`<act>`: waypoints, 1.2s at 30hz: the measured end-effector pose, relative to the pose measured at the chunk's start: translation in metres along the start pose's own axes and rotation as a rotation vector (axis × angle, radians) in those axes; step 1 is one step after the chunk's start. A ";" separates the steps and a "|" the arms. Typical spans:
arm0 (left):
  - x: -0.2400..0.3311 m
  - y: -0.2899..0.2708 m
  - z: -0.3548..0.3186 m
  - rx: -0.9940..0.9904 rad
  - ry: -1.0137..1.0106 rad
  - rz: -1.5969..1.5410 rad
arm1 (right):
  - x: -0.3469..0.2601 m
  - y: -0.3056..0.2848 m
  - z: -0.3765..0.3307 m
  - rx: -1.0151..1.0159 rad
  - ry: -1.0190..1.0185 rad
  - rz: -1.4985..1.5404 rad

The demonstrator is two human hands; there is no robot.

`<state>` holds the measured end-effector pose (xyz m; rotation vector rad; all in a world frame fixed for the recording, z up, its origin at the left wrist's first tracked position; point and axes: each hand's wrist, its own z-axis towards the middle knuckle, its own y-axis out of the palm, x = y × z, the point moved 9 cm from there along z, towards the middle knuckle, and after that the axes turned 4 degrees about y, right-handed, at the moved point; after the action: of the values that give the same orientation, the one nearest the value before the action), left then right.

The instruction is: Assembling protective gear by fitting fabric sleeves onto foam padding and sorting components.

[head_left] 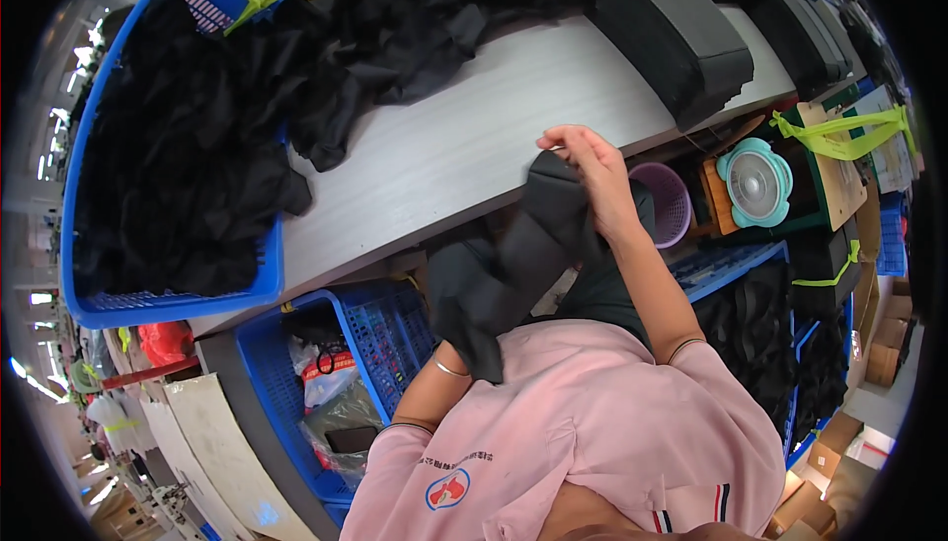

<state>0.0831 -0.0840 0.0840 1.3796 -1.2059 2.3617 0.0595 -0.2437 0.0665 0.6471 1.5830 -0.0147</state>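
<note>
Over the table edge, in front of the person's chest, hangs a black fabric piece [513, 265], held w/ both hands. Right hand [592, 181] grips its top end, fingers pinched on the cloth. Left hand mostly hidden under the fabric's lower part, so grip can't be told; only the wrist w/ a bracelet [449, 369] shows. Grey table [464, 136] carries a blue basket [188, 299] of black cloth & stacked black pieces [671, 33]. Purple bin [667, 203] & teal fan [755, 184] sit below, rt side.

Long grey worktable [464, 136] flanked by blue plastic crates [267, 363], bright lights at left
</note>
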 end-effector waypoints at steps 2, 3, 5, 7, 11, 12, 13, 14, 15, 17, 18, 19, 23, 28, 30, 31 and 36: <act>0.017 0.009 -0.002 -0.153 0.128 0.309 | -0.014 -0.004 -0.014 0.066 -0.125 -0.097; 0.023 0.012 -0.008 -0.224 0.181 0.470 | -0.026 -0.004 -0.029 0.125 -0.246 -0.190; 0.023 0.015 -0.017 -0.295 0.228 0.635 | -0.033 0.005 -0.055 0.106 -0.408 -0.537; 0.030 -0.008 -0.019 -0.079 0.264 0.627 | -0.047 0.032 -0.082 0.097 -0.705 -0.919; 0.033 0.006 -0.016 -0.306 0.266 0.671 | -0.035 0.055 -0.091 0.133 -1.006 -1.238; 0.035 0.004 -0.028 -0.297 0.261 0.666 | -0.028 0.052 -0.085 0.134 -1.008 -1.235; 0.038 0.004 -0.046 -0.290 0.259 0.657 | -0.022 0.047 -0.081 0.123 -1.026 -1.197; 0.040 0.003 -0.058 -0.283 0.256 0.648 | -0.017 0.042 -0.080 0.112 -1.044 -1.160; 0.039 0.002 -0.063 -0.277 0.257 0.637 | -0.019 0.040 -0.080 0.118 -1.043 -1.164; 0.031 0.002 -0.050 -0.250 0.240 0.622 | -0.012 0.024 -0.063 0.200 -0.765 -1.159; 0.029 0.008 -0.045 -0.241 0.232 0.611 | -0.004 0.005 -0.051 0.207 -0.477 -0.981; 0.024 -0.003 -0.055 -0.232 0.224 0.601 | 0.028 -0.015 -0.038 0.084 -0.044 -0.607; 0.014 0.002 -0.051 -0.196 0.199 0.562 | 0.052 -0.020 -0.042 0.043 0.088 -0.443; 0.010 0.009 -0.071 -0.163 0.175 0.517 | 0.003 0.006 -0.066 0.360 -0.542 -1.204; 0.008 0.005 -0.090 -0.151 0.164 0.500 | 0.010 0.002 -0.062 0.301 -0.606 -1.273; 0.007 0.003 -0.102 -0.147 0.158 0.491 | 0.010 -0.005 -0.061 0.302 -0.602 -1.271; -0.008 0.005 -0.084 -0.100 0.132 0.450 | -0.009 0.006 -0.066 0.054 -0.451 -0.928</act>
<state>0.0300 -0.0261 0.0538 0.9820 -1.7149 2.5758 0.0020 -0.2166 0.0864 -0.1026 1.3141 -0.8345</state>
